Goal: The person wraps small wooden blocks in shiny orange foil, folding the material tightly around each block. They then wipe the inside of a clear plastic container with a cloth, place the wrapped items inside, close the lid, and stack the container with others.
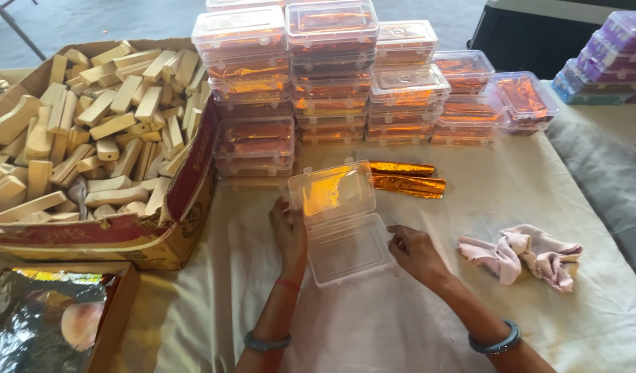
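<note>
At the near edge, the left hand (289, 231) grips the left side of an open clear plastic box (342, 231), fingers curled at the hinge where the raised lid meets the tray. The right hand (413, 252) rests against the box's right edge, fingers bent and touching the rim; whether it pinches the rim or only steadies it, I cannot tell. The box sits empty on the cloth-covered worktop (401, 324), lid tilted up and away from the person.

Just right of the box lies a crumpled pink cloth (522, 254). Left of the box, a torn cardboard carton (159, 242) is heaped with pale wooden blocks (97, 131), and a second carton (118, 297) with shiny foil sheets stands nearer, at the bottom left corner.

Just beyond the box's lid lie two gold foil-wrapped bars (406, 178), side by side. Farther beyond them rise stacks of closed clear boxes (332, 76) with orange foil inside, and to the far right of those, purple-lidded boxes (608, 55).

The hinge looks thin; pushing the lid too far back could probably strain or crack it. The tall stacks stand close behind the box, so a careless reach for the bars might nudge them and topple a column.
</note>
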